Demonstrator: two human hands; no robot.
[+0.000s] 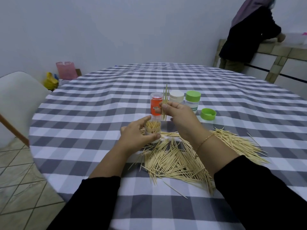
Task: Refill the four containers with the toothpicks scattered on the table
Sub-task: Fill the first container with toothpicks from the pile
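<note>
Head | left hand (136, 133) grips jar (153, 130), base hidden | right hand (179, 117) pinches toothpicks (164, 105)

Left hand (138, 132) gripping open container (153, 131), right hand (180, 117) pinching toothpicks (165, 103)

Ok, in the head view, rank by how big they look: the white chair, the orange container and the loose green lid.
1. white chair
2. orange container
3. loose green lid

The chair sits nearer the camera, so apparent size only.

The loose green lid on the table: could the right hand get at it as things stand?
Probably yes, but not freely: the green lid lies uncovered right of the right hand, with bare cloth between. That hand pinches a bundle of toothpicks and must drop them first.
</note>
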